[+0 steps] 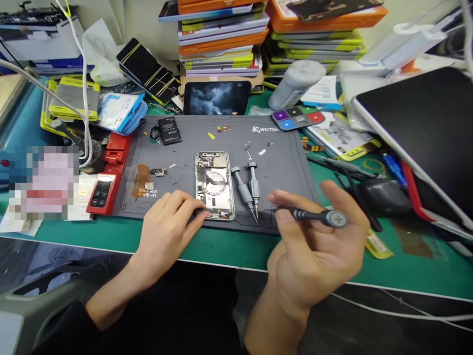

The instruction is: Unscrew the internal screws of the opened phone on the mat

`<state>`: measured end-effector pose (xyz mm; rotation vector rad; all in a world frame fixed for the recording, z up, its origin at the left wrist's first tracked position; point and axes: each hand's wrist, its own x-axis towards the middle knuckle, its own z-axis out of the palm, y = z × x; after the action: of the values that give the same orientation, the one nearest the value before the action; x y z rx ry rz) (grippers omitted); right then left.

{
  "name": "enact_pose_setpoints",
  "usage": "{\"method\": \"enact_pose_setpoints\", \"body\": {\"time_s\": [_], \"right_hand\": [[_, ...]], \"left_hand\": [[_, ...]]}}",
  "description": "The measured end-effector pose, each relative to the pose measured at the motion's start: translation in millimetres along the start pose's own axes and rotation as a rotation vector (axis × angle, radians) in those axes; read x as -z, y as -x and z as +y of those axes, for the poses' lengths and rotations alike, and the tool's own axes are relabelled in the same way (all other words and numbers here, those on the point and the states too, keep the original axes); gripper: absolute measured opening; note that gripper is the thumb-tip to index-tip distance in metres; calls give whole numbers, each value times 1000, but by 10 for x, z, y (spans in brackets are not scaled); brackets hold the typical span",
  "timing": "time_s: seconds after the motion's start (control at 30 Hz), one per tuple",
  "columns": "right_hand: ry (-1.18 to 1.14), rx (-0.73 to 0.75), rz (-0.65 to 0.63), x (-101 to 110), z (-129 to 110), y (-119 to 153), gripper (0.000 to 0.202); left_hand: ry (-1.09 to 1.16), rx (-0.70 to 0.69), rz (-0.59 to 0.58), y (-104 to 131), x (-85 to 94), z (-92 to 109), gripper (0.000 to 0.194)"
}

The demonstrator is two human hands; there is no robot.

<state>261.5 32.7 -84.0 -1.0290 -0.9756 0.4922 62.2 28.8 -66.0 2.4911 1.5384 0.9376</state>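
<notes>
One opened phone (217,185) is found face-up on the grey mat (291,167), near its front edge, with its inner parts exposed. This position appears to be chosen so that both hands can reach it.

The phone's lower left corner is touched by the left hand (166,217), presumably to steady it. The thumb and forefinger are brought close together there; whether anything is pinched between them cannot be told. By the right hand (314,246), a dark screwdriver (306,215) is gripped between thumb and fingers, well apart from the phone. Its thin tip is pointed leftward, its capped end outward; the grip is judged suited to turning the shaft lightly.

Beside the phone's right edge, two grey screwdrivers (254,182) are laid with tips toward the front, seemingly for easy pick-up. Three drivers are thus counted: one held, two lying.

Also on the mat, one black battery (170,131) and one amber flex piece (140,180) are noted, both set aside, it is judged, to leave room. Small loose bits are scattered; their number cannot be established. Behind the mat, one lit screen (217,97) is propped, and two stacks of boxes (223,42) are counted.
</notes>
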Motion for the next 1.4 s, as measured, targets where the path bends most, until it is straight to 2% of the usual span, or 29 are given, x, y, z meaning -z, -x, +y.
{"method": "enact_pose_setpoints", "body": {"time_s": [0.3, 0.53, 0.67, 0.77, 0.83, 0.9, 0.97, 1.03, 1.27, 1.4], "right_hand": [[-47, 49, -4, -5, 23, -21, 56], [-25, 32, -21, 3, -4, -13, 56], [33, 64, -6, -17, 9, 20, 53], [187, 188, -13, -16, 36, 61, 50], [334, 359, -129, 3, 46, 79, 50], [492, 537, -304, 29, 40, 81, 49], [624, 638, -451, 44, 26, 70, 50], [699, 655, -546, 39, 14, 55, 52], [778, 667, -730, -43, 40, 30, 36], [767, 669, -757, -50, 42, 30, 36]], "left_hand": [[43, 24, -9, -58, -57, 16, 10], [61, 11, 11, -12, -39, 21, 10], [17, 10, 4, 94, 13, 33, 18], [-89, -25, -39, 198, 52, 49, 31], [-137, -70, -53, 258, 62, 53, 38], [-134, -94, -39, 298, 57, 49, 37], [-115, -90, -21, 316, 41, 44, 34], [-107, -79, -3, 315, 24, 43, 33], [-98, -78, 31, 298, 8, 51, 27], [-88, -80, 28, 306, 6, 47, 26]]}}
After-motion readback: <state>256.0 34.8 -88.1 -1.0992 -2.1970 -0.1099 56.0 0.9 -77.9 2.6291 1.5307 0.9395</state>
